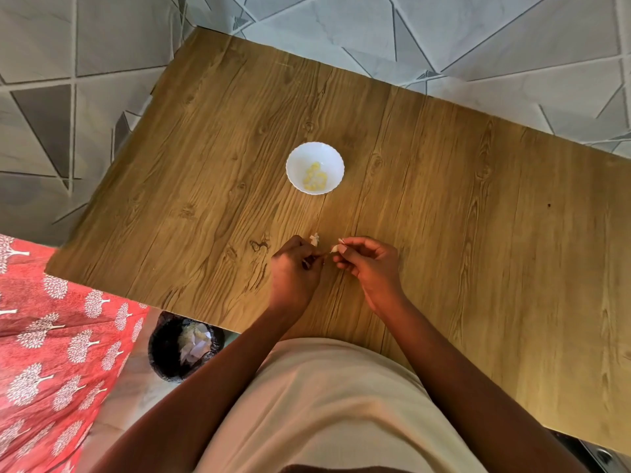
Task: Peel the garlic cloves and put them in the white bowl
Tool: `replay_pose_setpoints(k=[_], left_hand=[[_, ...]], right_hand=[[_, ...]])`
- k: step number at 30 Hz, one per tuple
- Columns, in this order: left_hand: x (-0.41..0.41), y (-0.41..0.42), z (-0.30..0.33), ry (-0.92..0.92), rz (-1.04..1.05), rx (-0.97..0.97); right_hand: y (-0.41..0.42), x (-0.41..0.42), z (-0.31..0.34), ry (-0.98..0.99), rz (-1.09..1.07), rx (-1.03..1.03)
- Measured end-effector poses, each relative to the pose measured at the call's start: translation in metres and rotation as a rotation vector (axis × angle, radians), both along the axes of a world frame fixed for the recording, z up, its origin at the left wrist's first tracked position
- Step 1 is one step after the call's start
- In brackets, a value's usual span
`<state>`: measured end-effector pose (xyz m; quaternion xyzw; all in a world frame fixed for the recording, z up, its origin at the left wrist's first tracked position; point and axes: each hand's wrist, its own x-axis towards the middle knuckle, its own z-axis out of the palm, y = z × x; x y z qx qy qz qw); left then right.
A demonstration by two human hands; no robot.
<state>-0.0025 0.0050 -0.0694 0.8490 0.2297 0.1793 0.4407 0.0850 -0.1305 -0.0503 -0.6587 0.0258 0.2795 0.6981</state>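
Observation:
A white scalloped bowl [293, 162] stands in the middle of the wooden table [444, 199] and holds several peeled yellowish garlic cloves [314, 176]. Nearer to me, my right hand [370, 264] pinches a small pale garlic clove [336, 248] at its fingertips. My left hand [295, 268] is curled just left of it, with a bit of white garlic skin [314, 239] sticking up from its fingers. The two hands almost touch above the table's near part.
A black bin [160, 346] with white scraps in it stands on the floor under the table's near left edge. A red patterned cloth [51, 353] lies to the left. Grey tiled floor surrounds the table.

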Motion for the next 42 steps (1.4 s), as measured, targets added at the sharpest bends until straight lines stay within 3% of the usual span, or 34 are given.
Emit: replay_pose_setpoints(k=[34, 37, 42], left_hand=[[0.001, -0.007, 0.004, -0.120, -0.116, 0.004], [0.001, -0.007, 0.003, -0.108, -0.109, -0.097], [0.003, -0.007, 0.003, -0.039, -0.098, -0.436]], right_hand=[[-0.005, 0.003, 0.016, -0.143, 0.046, -0.086], [-0.006, 0.004, 0.018, -0.148, 0.058, -0.085], [-0.008, 0.003, 0.020, -0.186, 0.042, -0.100]])
